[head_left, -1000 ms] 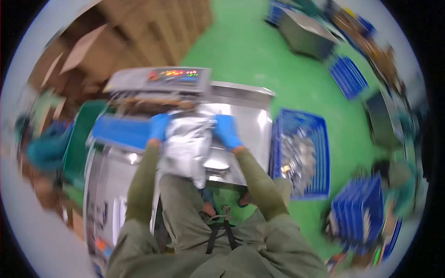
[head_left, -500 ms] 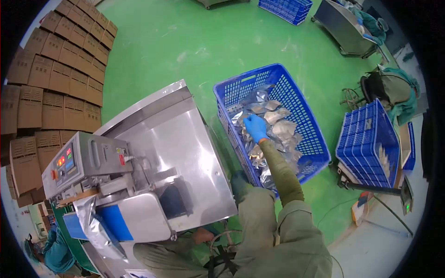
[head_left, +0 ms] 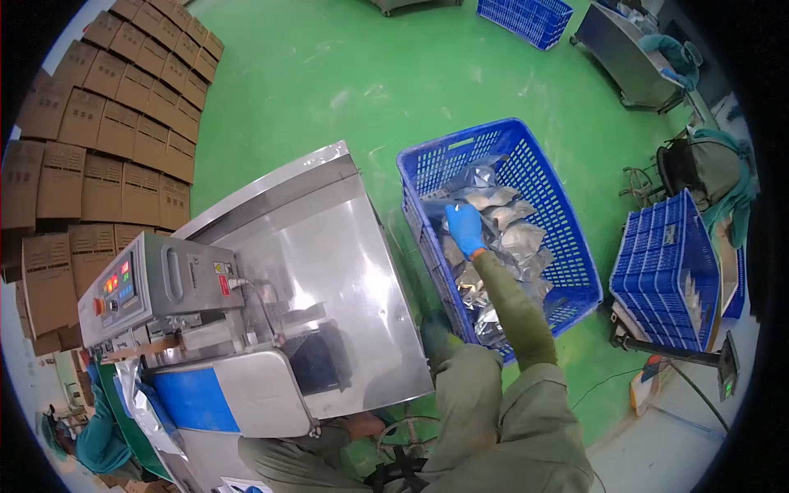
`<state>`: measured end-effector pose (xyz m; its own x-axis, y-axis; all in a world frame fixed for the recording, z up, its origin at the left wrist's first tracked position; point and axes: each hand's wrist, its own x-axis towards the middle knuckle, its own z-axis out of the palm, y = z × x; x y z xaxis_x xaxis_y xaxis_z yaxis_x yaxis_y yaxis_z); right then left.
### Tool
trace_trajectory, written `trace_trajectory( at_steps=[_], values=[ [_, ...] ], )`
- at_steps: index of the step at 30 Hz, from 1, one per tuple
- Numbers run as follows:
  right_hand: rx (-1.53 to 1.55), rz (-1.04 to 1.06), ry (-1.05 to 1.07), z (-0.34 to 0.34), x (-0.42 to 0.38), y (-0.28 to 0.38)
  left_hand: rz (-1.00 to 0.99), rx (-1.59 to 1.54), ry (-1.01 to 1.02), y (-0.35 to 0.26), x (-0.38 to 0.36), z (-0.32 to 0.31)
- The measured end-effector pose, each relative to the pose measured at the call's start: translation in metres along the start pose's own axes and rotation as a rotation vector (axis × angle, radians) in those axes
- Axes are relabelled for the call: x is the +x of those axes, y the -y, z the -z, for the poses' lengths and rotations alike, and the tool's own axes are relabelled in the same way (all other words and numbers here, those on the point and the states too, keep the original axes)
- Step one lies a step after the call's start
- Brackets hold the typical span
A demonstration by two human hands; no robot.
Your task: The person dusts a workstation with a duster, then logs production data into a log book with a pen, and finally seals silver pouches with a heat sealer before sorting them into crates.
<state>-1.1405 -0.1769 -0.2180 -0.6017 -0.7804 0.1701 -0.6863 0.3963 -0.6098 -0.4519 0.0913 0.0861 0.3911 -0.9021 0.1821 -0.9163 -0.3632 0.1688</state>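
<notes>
My right hand (head_left: 466, 229), in a blue glove, is over the blue basket (head_left: 582, 283). Its fingers are closed on the edge of a silver pouch (head_left: 434, 207), which looks blurred. More silver pouches (head_left: 523, 240) lie heaped under and beside the hand. I do not see my left hand. At the lower left, another silver pouch (head_left: 149, 411) hangs at the blue belt (head_left: 196, 400) of a sealing machine (head_left: 168, 275) with a lit red display.
A steel tray table (head_left: 345, 246) stands left of the basket. Stacked cartons (head_left: 123, 131) line the left. Blue crates (head_left: 657, 271) stand on a scale at right, and a steel cart (head_left: 629, 62) is behind. A person in green (head_left: 103, 435) is at the lower left.
The view has shifted, so the basket and table appear further right. My right hand stays over the pouches, now with a pouch edge at its fingers. The pouch at the machine sits further left along the belt.
</notes>
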Motion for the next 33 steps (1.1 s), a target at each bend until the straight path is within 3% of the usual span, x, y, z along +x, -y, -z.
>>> trace_trajectory(
  at_steps=[1, 2, 6, 7, 9, 11, 14, 17, 20, 21, 22, 23, 24, 27, 31, 32, 33],
  values=[
    [0.054, -0.005, -0.004, 0.027, 0.002, 0.012, 0.026, -0.086, 0.001, -0.033, 0.004, 0.008],
    [0.196, -0.062, 0.021, 0.086, -0.003, 0.064, -0.149, -0.038, -0.053, -0.049, 0.005, 0.01],
    [0.338, 0.09, 0.198, 0.235, -0.013, 0.19, -0.32, -0.484, -0.156, -0.096, 0.018, -0.027],
    [0.343, 0.153, 0.229, 0.266, -0.021, 0.226, -0.506, -0.501, -0.046, -0.131, 0.028, -0.011],
    [0.305, 0.339, 0.3, 0.319, -0.041, 0.295, -0.612, -0.687, 0.132, -0.2, 0.039, -0.014],
    [0.229, 0.58, 0.376, 0.355, -0.062, 0.362, -0.893, -0.78, 0.192, -0.265, 0.055, -0.007],
    [0.583, 0.542, 0.328, 0.382, -0.107, 0.464, -0.885, -1.007, 0.357, -0.321, 0.067, 0.025],
    [0.372, 0.694, 0.581, 0.388, -0.128, 0.528, -0.701, -1.188, 0.598, -0.303, 0.09, 0.04],
    [0.675, 0.717, 0.512, 0.406, -0.154, 0.555, -0.75, -1.147, 0.561, -0.235, 0.136, 0.026],
    [0.772, 0.712, 0.502, 0.41, -0.162, 0.557, -0.776, -1.115, 0.633, -0.214, 0.151, 0.028],
    [0.702, 0.765, 0.301, 0.413, -0.167, 0.549, -0.794, -1.086, 0.713, -0.192, 0.16, 0.03],
    [0.63, 0.784, 0.276, 0.404, -0.17, 0.535, -0.812, -1.062, 0.794, -0.173, 0.168, 0.025],
    [0.554, 0.802, 0.253, 0.383, -0.173, 0.514, -0.913, -0.959, 0.614, -0.156, 0.177, -0.007],
    [0.561, 0.805, 0.266, 0.3, -0.197, 0.487, -0.884, -0.927, 0.65, -0.147, 0.18, 0.001],
    [0.549, 0.716, 0.402, 0.269, -0.201, 0.483, -0.416, -0.711, 1.125, -0.138, 0.206, 0.006],
    [0.489, 0.709, 0.427, 0.273, -0.199, 0.487, -0.662, -1.199, 0.752, -0.143, 0.183, 0.043],
    [0.506, 0.72, 0.392, 0.271, -0.195, 0.488, -0.668, -1.243, 0.649, -0.141, 0.181, 0.062]
  ],
)
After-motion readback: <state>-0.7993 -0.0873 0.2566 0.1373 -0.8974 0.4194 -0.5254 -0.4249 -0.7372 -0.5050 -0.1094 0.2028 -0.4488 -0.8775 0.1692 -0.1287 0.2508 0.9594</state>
